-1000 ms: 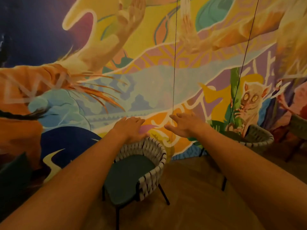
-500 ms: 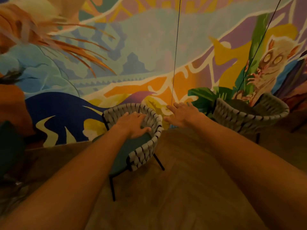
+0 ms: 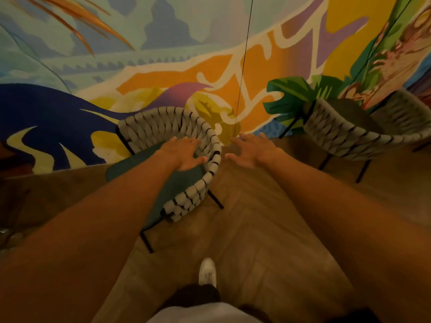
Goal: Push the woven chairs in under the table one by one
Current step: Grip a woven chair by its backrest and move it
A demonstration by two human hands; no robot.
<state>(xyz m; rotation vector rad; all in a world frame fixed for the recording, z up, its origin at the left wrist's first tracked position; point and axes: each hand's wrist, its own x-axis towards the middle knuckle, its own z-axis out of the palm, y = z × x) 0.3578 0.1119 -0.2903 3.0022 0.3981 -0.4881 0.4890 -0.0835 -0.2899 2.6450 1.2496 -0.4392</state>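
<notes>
While both hands (image 3: 184,153) (image 3: 250,151) hover open, woven chair (image 3: 186,145) stands beside wall (image 3: 163,54).

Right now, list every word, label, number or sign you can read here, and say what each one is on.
None can be read.
Mural wall: white curling strokes across the orange band look like lettering, but they spell no word I can make out.
Near woven chair, far woven chair and white shoe: no label or brand shows.
</notes>
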